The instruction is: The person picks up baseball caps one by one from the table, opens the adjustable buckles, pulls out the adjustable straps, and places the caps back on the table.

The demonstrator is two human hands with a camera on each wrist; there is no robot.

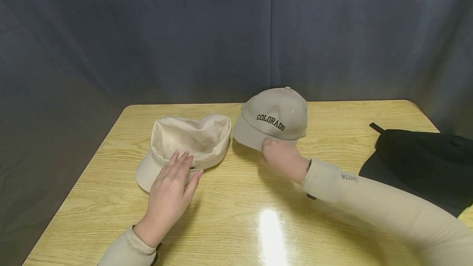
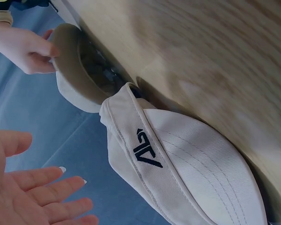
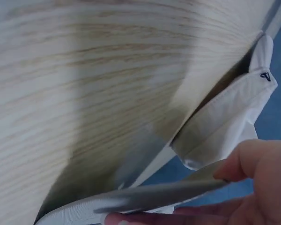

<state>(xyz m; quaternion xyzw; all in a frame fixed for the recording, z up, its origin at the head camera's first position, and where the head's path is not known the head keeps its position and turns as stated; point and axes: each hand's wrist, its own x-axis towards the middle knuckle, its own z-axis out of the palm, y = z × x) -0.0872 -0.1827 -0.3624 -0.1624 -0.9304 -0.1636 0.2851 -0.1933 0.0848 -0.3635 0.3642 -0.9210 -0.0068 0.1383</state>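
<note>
**A:** What has hold of the Colorado cap (image 1: 275, 118)?

**B:** The right hand (image 1: 282, 158) pinches the front edge of its brim (image 2: 68, 65). Thumb and fingers are curled onto it. The cap is tipped up on the wooden table (image 1: 229, 216), crown to the rear, brim pointing toward the person and slightly left.

**A:** Can you see inside it?

**B:** Hardly. The left wrist view shows a dark hollow under the brim, too dim to read. In the right wrist view the brim is a blurred band and only fingertips (image 3: 253, 164) show.

**A:** And the other hand?

**B:** The left hand (image 1: 171, 194) is flat, fingers straight and spread, gripping nothing. Its fingertips lie over the brim of the cream cap (image 1: 192, 143). Whether they press on it I cannot tell. That cap sits just left of the Colorado one, crown dented, brim toward the near left.

**A:** Anything farther out?

**B:** A black cap (image 1: 425, 163) at the right edge, cut off by the forearm's beige sleeve (image 1: 388, 212).
</note>
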